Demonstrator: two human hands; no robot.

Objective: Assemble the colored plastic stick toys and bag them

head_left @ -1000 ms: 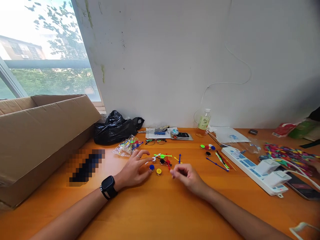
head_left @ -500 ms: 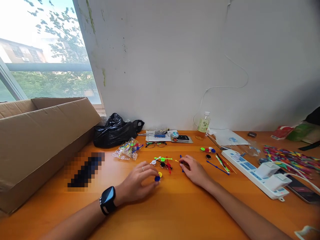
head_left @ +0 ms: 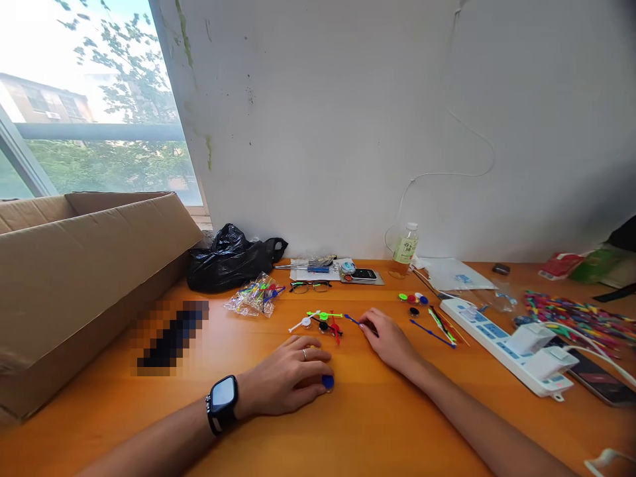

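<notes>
Blue plastic, a small round disc (head_left: 328,382) now sits nearer me on the wooden bench (head_left: 358,437), at 3 o'clock from my left hand (head_left: 284,376), whose thumb and forefinger close around it. At 1 o'clock from the disc, my right hand (head_left: 390,338) has turned a slim blue plastic pointer (head_left: 352,319), its fingertips pinched on one end. By my judgement, this singles out two blue pieces from the white, green, black and red plastic cluster (head_left: 323,326) at 12 o'clock.
</notes>
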